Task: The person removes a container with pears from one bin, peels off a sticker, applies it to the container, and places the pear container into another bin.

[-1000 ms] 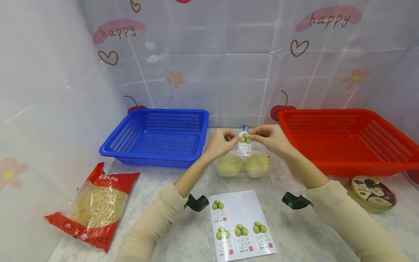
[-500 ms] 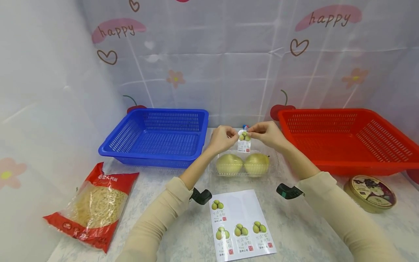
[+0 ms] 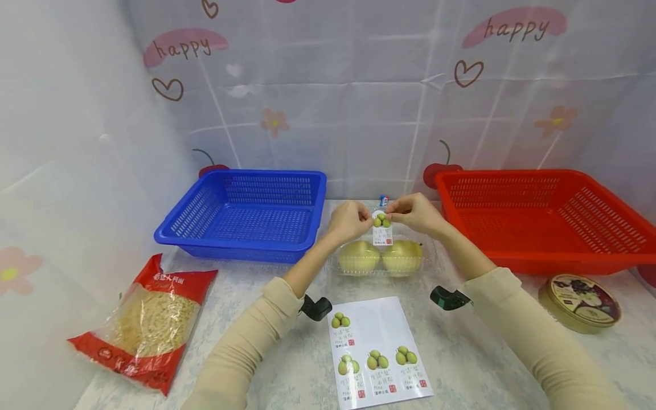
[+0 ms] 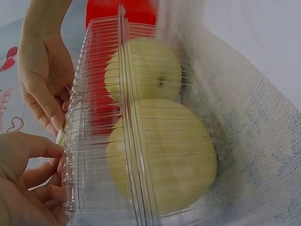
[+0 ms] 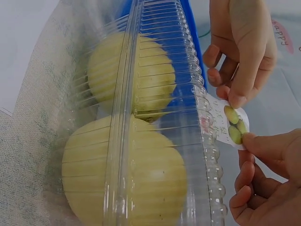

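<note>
My left hand (image 3: 349, 221) and right hand (image 3: 417, 213) pinch the two sides of a small white sticker (image 3: 382, 233) near its rounded top. Green pears, writing and a red stamp are printed on it. The sticker hangs over the lid of a clear plastic clamshell box (image 3: 435, 266), and its lower end overlaps the lid in the right wrist view. Inside the box lie two large pale yellow-green pears (image 5: 127, 169), side by side. In the left wrist view, the left hand (image 4: 28, 176) and the sticker's edge (image 4: 61, 133) are right at the ridged lid.
A sheet of matching stickers (image 3: 376, 330) lies in front of the box. A blue basket (image 3: 246, 250) stands left, a red basket (image 3: 553, 263) right. A bag of pasta (image 3: 154, 319) lies at left; a round tin (image 3: 581, 304) sits at right.
Both hands rise slightly with the sticker, then lower it closer to the box lid. The right hand has also shifted a little left. The box and the sheet stay in place.
</note>
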{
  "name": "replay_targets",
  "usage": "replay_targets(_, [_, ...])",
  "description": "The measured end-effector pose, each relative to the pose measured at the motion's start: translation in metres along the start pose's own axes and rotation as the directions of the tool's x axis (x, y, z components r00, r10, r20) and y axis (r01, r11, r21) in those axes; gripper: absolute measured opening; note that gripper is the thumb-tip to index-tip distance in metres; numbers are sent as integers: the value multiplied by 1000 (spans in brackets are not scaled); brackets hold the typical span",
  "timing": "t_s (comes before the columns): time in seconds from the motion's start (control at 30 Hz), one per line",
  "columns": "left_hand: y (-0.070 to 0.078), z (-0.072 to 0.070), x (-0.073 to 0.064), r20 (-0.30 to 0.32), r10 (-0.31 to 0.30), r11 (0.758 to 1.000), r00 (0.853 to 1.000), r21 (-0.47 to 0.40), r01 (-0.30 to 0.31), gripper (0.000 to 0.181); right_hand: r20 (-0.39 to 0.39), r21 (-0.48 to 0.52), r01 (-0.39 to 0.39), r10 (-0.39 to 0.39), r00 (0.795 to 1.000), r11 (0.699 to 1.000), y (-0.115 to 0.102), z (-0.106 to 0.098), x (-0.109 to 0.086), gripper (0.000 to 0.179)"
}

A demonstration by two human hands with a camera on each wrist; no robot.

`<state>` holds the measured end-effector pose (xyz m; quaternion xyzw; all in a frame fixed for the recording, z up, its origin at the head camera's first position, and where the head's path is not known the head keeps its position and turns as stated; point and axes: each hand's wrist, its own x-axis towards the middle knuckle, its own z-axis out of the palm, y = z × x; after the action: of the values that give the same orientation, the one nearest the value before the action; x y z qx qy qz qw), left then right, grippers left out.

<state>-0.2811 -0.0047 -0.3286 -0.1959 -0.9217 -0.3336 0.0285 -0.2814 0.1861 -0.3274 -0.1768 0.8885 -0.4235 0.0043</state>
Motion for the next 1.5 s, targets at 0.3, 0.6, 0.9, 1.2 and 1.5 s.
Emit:
replay_targets(0.3, [0, 8, 2, -6, 56, 977, 998, 205, -53, 10, -4, -1, 21, -21, 1000, 1000, 9, 5, 0, 14])
replay_targets(0.6, [-3, 15, 1, -39, 39, 969, 999, 244, -28, 10, -6, -26, 94, -94, 996, 995, 15, 9, 0, 14])
replay_targets(0.9, [-5, 19, 1, -39, 26, 962, 999, 272, -14, 12, -7, -103, 160, -161, 987, 982, 17, 14, 0, 19])
replay_targets(1.2, [-2, 15, -3, 98, 54, 955, 994, 287, -81, 19, 29, -167, 101, -98, 995, 981, 12, 17, -8, 35])
replay_targets(1.5, [-5, 5, 0, 295, 131, 928, 947, 300, -222, 31, 173, -310, 324, -282, 944, 894, 10, 22, -19, 24])
